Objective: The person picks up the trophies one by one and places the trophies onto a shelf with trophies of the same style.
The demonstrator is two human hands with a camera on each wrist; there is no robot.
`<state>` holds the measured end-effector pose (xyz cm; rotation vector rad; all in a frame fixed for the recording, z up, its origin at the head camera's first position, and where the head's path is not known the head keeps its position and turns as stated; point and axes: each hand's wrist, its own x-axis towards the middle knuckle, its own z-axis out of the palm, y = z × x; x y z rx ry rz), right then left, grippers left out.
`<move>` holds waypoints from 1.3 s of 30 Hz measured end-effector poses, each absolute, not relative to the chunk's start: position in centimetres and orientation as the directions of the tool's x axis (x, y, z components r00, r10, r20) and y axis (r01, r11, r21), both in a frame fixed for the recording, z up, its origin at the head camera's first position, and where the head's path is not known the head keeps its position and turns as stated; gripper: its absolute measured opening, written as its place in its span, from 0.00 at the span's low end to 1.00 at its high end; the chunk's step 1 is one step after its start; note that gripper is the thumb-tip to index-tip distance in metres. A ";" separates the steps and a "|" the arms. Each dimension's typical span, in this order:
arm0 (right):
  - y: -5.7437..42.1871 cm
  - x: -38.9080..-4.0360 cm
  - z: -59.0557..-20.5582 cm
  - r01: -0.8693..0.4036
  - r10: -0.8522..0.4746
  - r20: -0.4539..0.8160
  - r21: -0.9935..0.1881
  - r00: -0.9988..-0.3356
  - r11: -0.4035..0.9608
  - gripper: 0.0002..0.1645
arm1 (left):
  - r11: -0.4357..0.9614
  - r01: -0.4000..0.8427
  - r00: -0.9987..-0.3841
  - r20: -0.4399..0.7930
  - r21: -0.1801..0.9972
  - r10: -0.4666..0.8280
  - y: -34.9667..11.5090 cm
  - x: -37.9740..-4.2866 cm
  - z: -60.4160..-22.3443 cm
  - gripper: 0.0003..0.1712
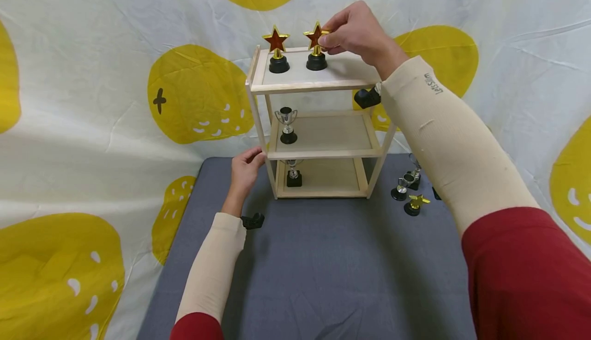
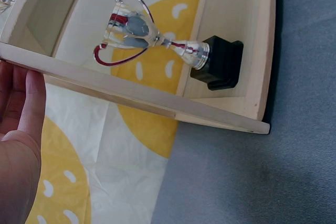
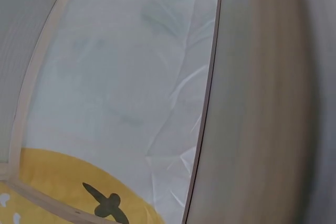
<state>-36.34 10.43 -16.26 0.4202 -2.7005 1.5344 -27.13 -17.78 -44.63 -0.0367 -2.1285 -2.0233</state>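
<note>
On the top shelf of a small wooden rack (image 1: pixel 318 86), two gold star trophies with red faces and black bases stand upright. My right hand (image 1: pixel 357 32) pinches the right-hand star trophy (image 1: pixel 315 40) by its star; its base sits on the shelf. The other star trophy (image 1: pixel 276 42) is just left of it. My left hand (image 1: pixel 245 172) touches the rack's left post, its fingertips (image 2: pixel 32 98) partly hidden behind the wood in the left wrist view. A silver cup trophy (image 1: pixel 287 122) stands on the middle shelf, another cup trophy (image 2: pixel 136 30) on the bottom one.
Right of the rack on the grey tabletop (image 1: pixel 304 258) lie two silver cup trophies (image 1: pixel 402 186) and a gold star trophy (image 1: pixel 414 205). A dark object (image 1: pixel 436 194) is mostly hidden by my right arm. A yellow-patterned white cloth (image 1: pixel 115 73) hangs behind.
</note>
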 end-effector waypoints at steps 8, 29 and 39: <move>11.4 -36.2 -16.2 -0.228 -0.221 0.132 -0.834 -0.966 0.502 0.22 | 0.040 0.151 -0.982 0.154 0.988 -0.112 -17.8 -27.3 -44.6 0.20; 15.3 -35.2 -15.6 -0.211 -0.213 0.126 -0.869 -0.969 0.448 0.22 | 0.081 0.170 -0.976 0.179 0.982 -0.120 -19.3 -28.3 -44.4 0.21; 18.9 -34.4 -16.9 -0.179 -0.234 0.122 -0.954 -0.964 0.239 0.23 | 0.078 0.146 -0.980 0.155 0.986 -0.122 -19.7 -28.8 -44.7 0.22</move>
